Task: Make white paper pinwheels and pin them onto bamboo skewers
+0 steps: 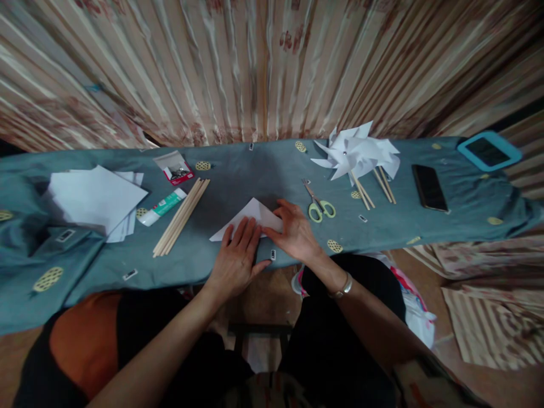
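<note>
A striped curtain [250, 68] is seen, in the head view, behind a cloth-covered table [255, 170]. Near its front edge, a folded paper [254, 209] is laid. It is pressed by the left hand [234, 258], flat with thumb spread; its right side is touched by the curled right hand [297, 233], whose pinch cannot be confirmed. Apparently a fold is being creased; for the next move, steady pressure seems called for.

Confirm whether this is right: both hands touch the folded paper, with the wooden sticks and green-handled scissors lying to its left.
Not quite: the head view shows the green-handled scissors lying right of the folded paper. The left hand and right hand do touch it, and the wooden sticks lie to its left.
</note>
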### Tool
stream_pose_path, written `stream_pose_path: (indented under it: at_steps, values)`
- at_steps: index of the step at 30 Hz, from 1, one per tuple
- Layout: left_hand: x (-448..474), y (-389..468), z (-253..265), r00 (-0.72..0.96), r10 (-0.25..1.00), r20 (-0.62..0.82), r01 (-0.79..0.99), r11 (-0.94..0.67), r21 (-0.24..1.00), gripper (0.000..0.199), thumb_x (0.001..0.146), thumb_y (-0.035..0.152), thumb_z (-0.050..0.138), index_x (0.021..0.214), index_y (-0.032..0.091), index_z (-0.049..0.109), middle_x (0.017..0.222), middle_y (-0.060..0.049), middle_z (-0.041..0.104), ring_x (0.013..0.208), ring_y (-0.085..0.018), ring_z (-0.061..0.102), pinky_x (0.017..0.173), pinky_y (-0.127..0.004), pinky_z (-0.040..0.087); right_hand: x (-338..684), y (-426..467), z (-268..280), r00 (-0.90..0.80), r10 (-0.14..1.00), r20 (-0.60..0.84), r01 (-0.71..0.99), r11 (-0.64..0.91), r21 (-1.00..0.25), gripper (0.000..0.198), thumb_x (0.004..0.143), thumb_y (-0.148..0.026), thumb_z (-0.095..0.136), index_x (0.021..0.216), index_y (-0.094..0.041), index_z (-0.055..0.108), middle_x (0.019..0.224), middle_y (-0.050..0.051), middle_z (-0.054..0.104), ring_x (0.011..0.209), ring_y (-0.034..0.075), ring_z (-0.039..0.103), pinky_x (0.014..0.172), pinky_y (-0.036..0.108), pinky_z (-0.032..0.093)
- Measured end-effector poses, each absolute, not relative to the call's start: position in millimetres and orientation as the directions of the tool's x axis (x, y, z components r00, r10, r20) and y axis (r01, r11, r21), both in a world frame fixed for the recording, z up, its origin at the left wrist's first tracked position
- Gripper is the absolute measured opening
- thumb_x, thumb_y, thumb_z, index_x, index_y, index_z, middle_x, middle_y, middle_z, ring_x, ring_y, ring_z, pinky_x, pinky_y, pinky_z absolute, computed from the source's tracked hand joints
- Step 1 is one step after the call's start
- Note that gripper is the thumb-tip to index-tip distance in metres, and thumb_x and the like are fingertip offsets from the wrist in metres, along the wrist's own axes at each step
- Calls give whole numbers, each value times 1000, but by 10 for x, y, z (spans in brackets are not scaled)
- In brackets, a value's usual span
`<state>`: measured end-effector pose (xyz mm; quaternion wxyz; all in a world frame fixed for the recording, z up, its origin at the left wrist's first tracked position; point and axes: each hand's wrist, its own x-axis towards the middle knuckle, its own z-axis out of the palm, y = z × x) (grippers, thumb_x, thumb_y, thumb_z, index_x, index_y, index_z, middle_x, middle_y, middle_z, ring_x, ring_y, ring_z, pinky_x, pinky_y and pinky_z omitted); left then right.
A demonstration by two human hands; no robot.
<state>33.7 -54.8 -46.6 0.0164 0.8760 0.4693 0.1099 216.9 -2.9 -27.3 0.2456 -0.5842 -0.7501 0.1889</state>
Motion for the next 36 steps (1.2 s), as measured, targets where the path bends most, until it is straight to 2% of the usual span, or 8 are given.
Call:
stream_pose_path:
  at_steps: [11, 16, 19, 23, 31, 36]
  values:
    - [338, -545, -482, 537, 821, 196, 814, -565, 135, 76, 93, 59, 46, 144, 2, 43, 152, -26, 40, 146, -38, 29, 117, -58, 24, 2137, -102, -324, -144, 984, 108, 779, 180, -601, 51, 75, -40, 75, 118, -17, 61, 147, 18, 48, 135, 33, 48, 114, 48, 37]
    - [332, -537, -477, 545, 815, 197, 804, -575, 153, 77, 93, 59, 46, 144, 2, 42, 153, -26, 39, 146, -38, 30, 117, -58, 25, 2199, -133, -397, -114, 989, 95, 776, 148, -613, 64, 75, -31, 73, 133, -12, 53, 151, 20, 43, 141, 34, 40, 115, 50, 35]
    - [271, -555, -482, 549, 814, 190, 805, -576, 145, 77, 93, 60, 45, 144, 1, 41, 153, -26, 39, 146, -38, 30, 117, -56, 25, 2313, -136, -444, -107, 986, 130, 759, 165, -629, 64, 76, -27, 70, 135, -14, 52, 151, 19, 44, 142, 33, 40, 116, 50, 34]
    - [76, -633, -489, 521, 831, 196, 823, -550, 141, 76, 93, 57, 47, 144, 1, 40, 152, -27, 40, 145, -36, 32, 116, -54, 29, 2497, -143, -494, -112, 979, 170, 749, 195, -633, 61, 77, -26, 67, 134, -9, 53, 150, 22, 44, 141, 33, 41, 117, 49, 33]
    - [-289, -824, -460, 468, 854, 225, 851, -505, 145, 75, 96, 56, 40, 148, 2, 32, 152, -28, 39, 144, -38, 33, 113, -57, 33, 2678, -199, -544, -132, 971, 201, 727, 233, -646, 51, 82, -29, 61, 130, -13, 56, 149, 20, 46, 141, 32, 41, 117, 51, 32]
    - [-408, -918, -452, 440, 864, 244, 865, -481, 143, 73, 97, 54, 38, 149, 4, 31, 151, -28, 41, 144, -38, 35, 113, -57, 34, 2720, -212, -542, -163, 962, 220, 733, 267, -626, 45, 85, -22, 54, 129, -12, 56, 146, 20, 49, 139, 30, 43, 116, 50, 34]
